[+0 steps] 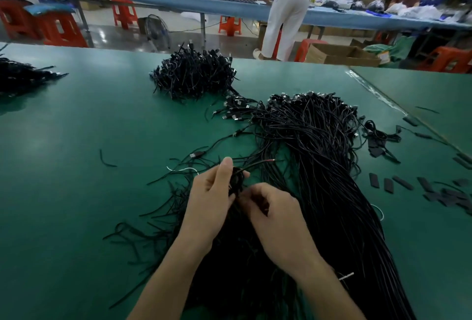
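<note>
- A long sheaf of loose black cables [339,204] ran from the near edge away toward the far right, passing under both forearms on the green tabletop [76,128].
- The right hand [270,215] had its fingers curled in tight, with thumb and fingertips pinching the near end of the coiled cable [236,181].
- The left hand [212,197] gripped the same coil from its left side. The thumb stood up along the coil's far left and the fingers were wrapped round behind it.
- The coiled cable sat between the two hands, just above the tabletop. It was a narrow loop with its long axis running near to far.
- The cable's free end [273,159] left the top of the coil and pointed to the far right, clear of both hands, with a bared reddish tip.
- Short cut lengths of black cable [153,217] lay scattered to the left of the left hand, and a thin white wire [184,169] lay just beyond them.
- Flat black strips [388,184] lay well apart on the right.
- Farther off, the sheaf ended in a mass of plugs [237,112].
- Beyond that sat a heap of tied bundles [194,74], and another dark pile [23,74] lay at the far left.
- Past the tabletop, a person [288,8] stood at a long blue bench [178,0] among red stools [61,28].
</note>
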The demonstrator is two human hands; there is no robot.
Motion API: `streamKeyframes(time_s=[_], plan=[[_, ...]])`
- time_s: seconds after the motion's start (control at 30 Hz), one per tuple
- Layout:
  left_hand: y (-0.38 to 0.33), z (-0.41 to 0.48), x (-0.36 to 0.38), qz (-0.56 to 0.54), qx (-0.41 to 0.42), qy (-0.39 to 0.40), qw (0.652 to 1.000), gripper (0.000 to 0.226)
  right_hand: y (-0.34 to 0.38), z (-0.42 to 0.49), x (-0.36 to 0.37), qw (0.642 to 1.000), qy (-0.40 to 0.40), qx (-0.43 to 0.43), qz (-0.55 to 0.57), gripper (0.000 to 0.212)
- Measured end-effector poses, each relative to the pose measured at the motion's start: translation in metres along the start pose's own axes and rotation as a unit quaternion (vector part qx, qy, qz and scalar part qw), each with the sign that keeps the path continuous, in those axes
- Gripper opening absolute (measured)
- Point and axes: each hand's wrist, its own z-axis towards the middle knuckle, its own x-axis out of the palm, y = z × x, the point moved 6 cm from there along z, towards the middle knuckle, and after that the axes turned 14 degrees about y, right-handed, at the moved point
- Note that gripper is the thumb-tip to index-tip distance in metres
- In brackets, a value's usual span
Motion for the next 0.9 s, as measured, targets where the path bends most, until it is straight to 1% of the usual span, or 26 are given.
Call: streamKeyframes(time_s=[0.03,0.1,0.17,0.23,0.3,0.33,0.43,0.47,0.5,0.57,0.6,0.67,0.77,0.83,0.87,0.9], plan=[[0.001,0.0,-0.001,0.02,-0.002,-0.006,1.0,0.052,0.005,-0.002,-0.002,0.998,0.002,-0.014,-0.064,0.013],[0.003,-0.001,-0.005,0.075,0.0,-0.031,0.997,0.059,0.016,-0.004,-0.001,0.981,0.017,-0.05,-0.186,0.014],[0.003,-0.001,-0.007,0.115,0.017,-0.049,0.992,0.062,0.026,-0.007,0.0,0.961,0.021,-0.077,-0.263,0.014],[0.003,0.001,-0.008,0.162,0.012,-0.05,0.985,0.061,0.037,-0.01,0.0,0.939,0.001,-0.102,-0.33,0.011],[0.011,0.006,-0.009,0.184,-0.023,-0.024,0.982,0.062,0.045,-0.013,0.001,0.917,0.001,-0.126,-0.379,0.006],[0.017,0.008,-0.008,0.171,-0.047,0.002,0.984,0.063,0.049,-0.013,0.002,0.908,0.008,-0.143,-0.393,0.006],[0.027,0.004,-0.001,0.07,-0.112,0.1,0.986,0.061,0.055,-0.008,-0.003,0.879,0.034,-0.196,-0.434,0.004],[0.026,0.0,0.003,0.034,-0.119,0.126,0.984,0.058,0.054,-0.003,-0.006,0.88,0.052,-0.193,-0.43,0.007],[0.025,-0.002,0.007,0.01,-0.114,0.145,0.983,0.057,0.053,0.001,-0.009,0.892,0.071,-0.179,-0.41,0.01],[0.02,-0.003,0.012,0.0,-0.093,0.153,0.984,0.056,0.048,0.008,-0.017,0.93,0.098,-0.129,-0.331,0.01],[0.02,-0.003,0.013,-0.001,-0.096,0.148,0.984,0.054,0.045,0.01,-0.02,0.946,0.101,-0.108,-0.288,0.009],[0.022,-0.005,0.015,-0.017,-0.133,0.159,0.978,0.048,0.037,0.012,-0.025,0.964,0.09,-0.087,-0.234,0.008],[0.019,-0.009,0.019,0.008,-0.154,0.251,0.956,0.026,0.031,0.012,-0.031,0.973,0.094,-0.069,-0.198,0.007],[0.014,-0.011,0.021,0.053,-0.135,0.306,0.941,0.012,0.029,0.012,-0.031,0.972,0.099,-0.059,-0.203,0.007],[0.012,-0.011,0.022,0.086,-0.117,0.319,0.937,0.011,0.028,0.012,-0.031,0.969,0.1,-0.055,-0.217,0.006],[0.011,-0.011,0.023,0.114,-0.1,0.326,0.933,0.015,0.028,0.012,-0.03,0.966,0.099,-0.052,-0.233,0.005]])
